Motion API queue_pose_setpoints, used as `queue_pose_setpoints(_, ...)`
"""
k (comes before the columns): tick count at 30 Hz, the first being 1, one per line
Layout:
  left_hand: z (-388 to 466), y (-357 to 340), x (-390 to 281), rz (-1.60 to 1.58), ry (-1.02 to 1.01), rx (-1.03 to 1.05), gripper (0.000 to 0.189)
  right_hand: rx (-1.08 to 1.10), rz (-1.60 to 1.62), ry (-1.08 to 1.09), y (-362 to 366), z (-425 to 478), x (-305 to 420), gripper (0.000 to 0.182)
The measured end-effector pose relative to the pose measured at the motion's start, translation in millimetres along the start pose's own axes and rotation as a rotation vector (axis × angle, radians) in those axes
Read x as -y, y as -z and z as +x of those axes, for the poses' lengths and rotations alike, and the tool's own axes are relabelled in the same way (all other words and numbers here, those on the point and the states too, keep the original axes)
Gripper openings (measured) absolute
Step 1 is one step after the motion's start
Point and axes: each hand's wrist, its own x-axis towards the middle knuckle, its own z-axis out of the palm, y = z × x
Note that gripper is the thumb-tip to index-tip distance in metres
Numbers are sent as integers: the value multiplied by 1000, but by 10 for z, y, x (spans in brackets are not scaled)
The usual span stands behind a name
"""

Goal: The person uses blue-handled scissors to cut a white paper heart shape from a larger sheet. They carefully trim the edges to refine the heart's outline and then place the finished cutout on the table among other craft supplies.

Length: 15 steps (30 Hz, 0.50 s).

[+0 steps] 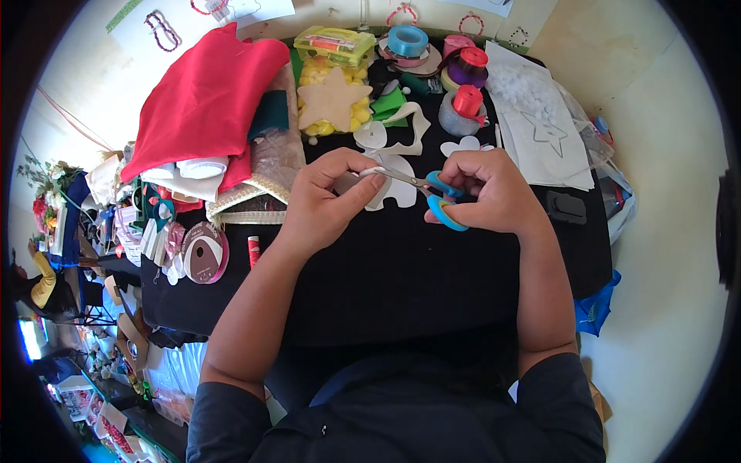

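My right hand (492,188) grips a pair of scissors (443,213) by their blue handles, thumb and fingers in the loops. The blades point left, towards my left hand (324,202). Between its thumb and fingers, my left hand pinches a small white piece (369,172), perhaps felt, mostly covered by the fingers. The scissor tips reach this piece; whether they are cutting it cannot be made out. Just beyond the hands lie a white cut-out shape (403,188), a rounded white piece (370,134), a curved white offcut (418,130) and a scalloped white piece (460,146).
Red fabric (202,104) is heaped at the left. A beige star (334,101) rests on a bag of yellow balls (312,72). Ribbon rolls (472,63) and tape (407,41) stand behind. Paper with a star drawing (538,150) and a black case (566,207) lie right.
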Motion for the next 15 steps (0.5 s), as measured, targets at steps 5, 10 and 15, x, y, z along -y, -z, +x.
queue_pose_setpoints(5,-4,-2,-21,53,-42,6,6,-4,-89,32,11,-6,34,26)
queue_pose_setpoints(10,2,-4,15,79,-95,5,6,-26,-100,59,3,-2,-11,27)
queue_pose_setpoints(15,-9,-13,-8,39,-29,-1,6,-49,-87,62,-15,-4,-37,28)
